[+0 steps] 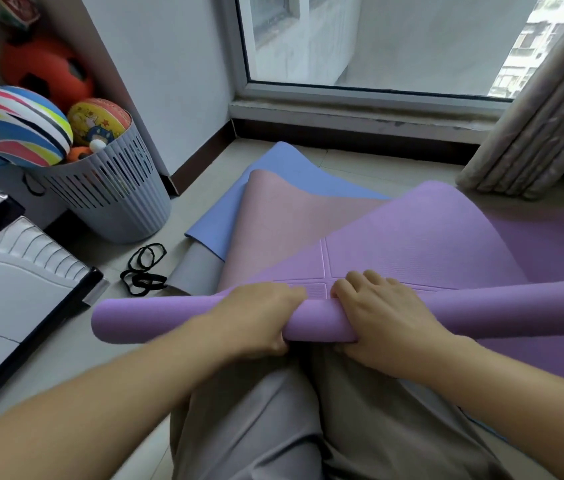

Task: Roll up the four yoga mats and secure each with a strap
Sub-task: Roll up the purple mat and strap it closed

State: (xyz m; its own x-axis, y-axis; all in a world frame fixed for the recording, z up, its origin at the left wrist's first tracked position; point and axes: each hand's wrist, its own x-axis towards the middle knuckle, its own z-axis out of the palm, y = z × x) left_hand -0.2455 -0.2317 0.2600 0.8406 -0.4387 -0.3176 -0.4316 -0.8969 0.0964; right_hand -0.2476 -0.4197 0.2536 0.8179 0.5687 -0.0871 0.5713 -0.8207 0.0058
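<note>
purple mat (429, 237): foam-like, matt, fine ribbed texture, pressed-in grooved lines; rolled part smooth. pink mat (284, 216) and blue mat (294, 168): same matt, soft-looking finish. straps (143, 268): thin black elastic-looking loops, matt. basket (114, 195): grey slotted plastic, dull sheen. floor (360, 161): pale tile, smooth, slight gloss. curtain (543, 126): woven cloth, matt, pleated. trousers (273, 427): grey cloth, smooth, creased.
</note>
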